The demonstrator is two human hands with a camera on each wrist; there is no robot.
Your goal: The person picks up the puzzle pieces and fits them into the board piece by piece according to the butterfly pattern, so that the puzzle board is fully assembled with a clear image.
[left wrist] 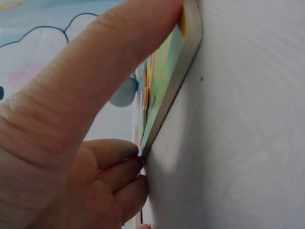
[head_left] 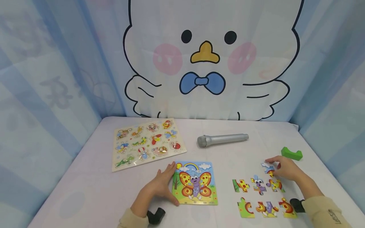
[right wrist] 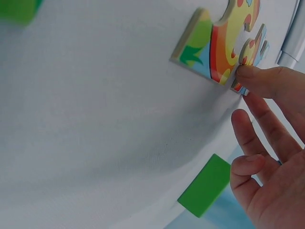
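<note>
Beige sleeves (head_left: 323, 209), lower edge; left hand (head_left: 162, 183), fingers spread, touching the butterfly board (head_left: 195, 185), lower centre; right hand (head_left: 286, 168) pinching a puzzle piece (head_left: 267, 167), lower right.

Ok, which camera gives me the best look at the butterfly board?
The head view: it shows the butterfly board face-up, nearly whole, with the left hand at its left side. The left wrist view catches only a slanted sliver and edge; the right wrist view misses it.

The butterfly board (head_left: 195, 186) looks wooden and smooth, the microphone head (head_left: 202, 141) rough, the curtain (head_left: 57, 95) cloth.
</note>
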